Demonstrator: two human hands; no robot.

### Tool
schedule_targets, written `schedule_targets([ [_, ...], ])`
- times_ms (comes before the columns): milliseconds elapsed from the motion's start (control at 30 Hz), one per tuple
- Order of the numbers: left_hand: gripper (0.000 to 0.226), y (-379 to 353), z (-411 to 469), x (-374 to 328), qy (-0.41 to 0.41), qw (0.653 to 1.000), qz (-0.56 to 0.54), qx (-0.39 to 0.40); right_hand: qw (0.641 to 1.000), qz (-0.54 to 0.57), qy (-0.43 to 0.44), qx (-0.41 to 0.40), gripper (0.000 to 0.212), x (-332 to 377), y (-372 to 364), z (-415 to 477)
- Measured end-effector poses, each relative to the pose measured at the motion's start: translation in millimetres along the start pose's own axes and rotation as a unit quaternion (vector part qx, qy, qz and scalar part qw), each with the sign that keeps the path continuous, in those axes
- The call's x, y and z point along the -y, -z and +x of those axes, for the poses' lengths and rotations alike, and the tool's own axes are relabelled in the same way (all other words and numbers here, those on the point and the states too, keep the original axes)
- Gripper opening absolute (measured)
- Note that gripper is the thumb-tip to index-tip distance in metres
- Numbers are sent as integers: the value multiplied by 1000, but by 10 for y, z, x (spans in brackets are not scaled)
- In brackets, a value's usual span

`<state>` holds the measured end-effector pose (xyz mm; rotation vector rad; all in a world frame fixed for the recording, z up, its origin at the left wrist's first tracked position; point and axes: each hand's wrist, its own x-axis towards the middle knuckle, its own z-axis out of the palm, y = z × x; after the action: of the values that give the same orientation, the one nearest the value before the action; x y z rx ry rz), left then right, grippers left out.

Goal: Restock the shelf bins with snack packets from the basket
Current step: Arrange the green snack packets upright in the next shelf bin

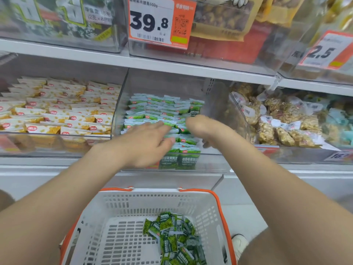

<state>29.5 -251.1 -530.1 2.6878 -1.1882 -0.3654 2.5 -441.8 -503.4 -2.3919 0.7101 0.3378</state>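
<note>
Both hands reached into the clear middle bin (214, 159), over its rows of green packets (164, 108). We saw the left hand (147, 144) lie flat, fingers straight, touching the packet tops and gripping nothing. The right hand (198, 127) bent away at the wrist, fingers hidden; we could not tell its grip. A loose heap (175, 238) of the same packets lay in the white basket (210, 194) below the shelf. Yellow packets (57, 111) filled the bin to the left.

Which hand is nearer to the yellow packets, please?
Left. The left hand is over the green packets, just right of the yellow packets; the right hand is further right, over the green packets' far side.
</note>
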Motion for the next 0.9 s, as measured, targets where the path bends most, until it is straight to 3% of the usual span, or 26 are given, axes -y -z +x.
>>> schedule_targets([
  [67,76,-95,-59,-19,22,998,38,55,998,-43,8,43,49,86,-106,-196],
  [167,88,-122,-88,-9,26,997,42,53,994,-81,18,78,52,119,-221,-249],
  [267,101,-141,-67,0,29,997,47,50,995,-51,14,85,63,77,-211,-250],
  [467,90,-217,-120,-55,17,998,44,-47,994,-1,19,104,33,-99,-99,-298],
  [567,70,-244,-185,-129,-22,987,31,-156,995,-57,79,-24,49,-188,-170,-347],
  [633,52,-255,-220,-231,-72,963,50,-255,967,-118,165,-155,53,-249,-225,-426],
  [700,26,-279,-294,-359,-94,923,59,-370,924,-154,249,-244,40,-281,-222,-621],
  [767,14,-349,-393,-465,-86,899,64,-425,907,-166,279,-268,18,-321,-166,-884],
  [833,24,-505,-471,-534,-80,916,57,-389,919,-219,262,-194,15,-439,-170,-1110],
  [900,30,-709,-469,-567,-70,959,82,-261,931,-281,232,-36,22,-643,-291,-1195],
])
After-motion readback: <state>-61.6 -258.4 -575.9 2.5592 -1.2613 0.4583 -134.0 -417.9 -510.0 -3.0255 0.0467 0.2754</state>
